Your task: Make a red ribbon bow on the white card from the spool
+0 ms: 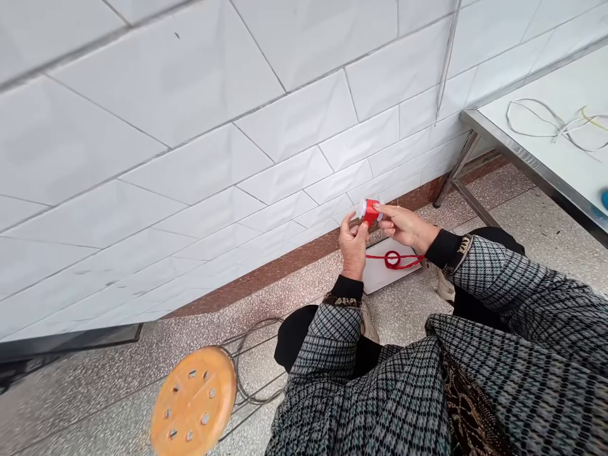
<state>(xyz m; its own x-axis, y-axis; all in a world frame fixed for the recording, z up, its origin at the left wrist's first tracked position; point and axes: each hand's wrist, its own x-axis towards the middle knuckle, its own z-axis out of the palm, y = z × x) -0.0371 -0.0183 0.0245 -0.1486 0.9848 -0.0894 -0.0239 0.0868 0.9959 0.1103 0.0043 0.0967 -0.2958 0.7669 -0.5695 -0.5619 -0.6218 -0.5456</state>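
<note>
- Far left: round stool (pixel 194 402), orange seat, smooth, ring of small oval cut-outs; thin bars and a curved ring show beside it, over speckled stone floor (pixel 327 272)
- Left hand (pixel 354 244): thumb and bent fingers grip the left end of the roll; black cuff, gold marks on a dark band, too small to read
- Small red roll (pixel 371 213), cylindrical, pale ends; held up between both hands near the tiled wall (pixel 304 209); long axis runs roughly left to right, slightly tilted; any print on it too small to read
- Below the roll: flat white board (pixel 380 280) on floor, red cord (pixel 392 259) across it, looped mid-length
- Right hand (pixel 403 225): thumb and fingers pinch the roll's right side; checked woven sleeve
- Far right: white-topped table (pixel 546 152), shiny metal frame, thin pale wires (pixel 563 130) loosely coiled on top
</note>
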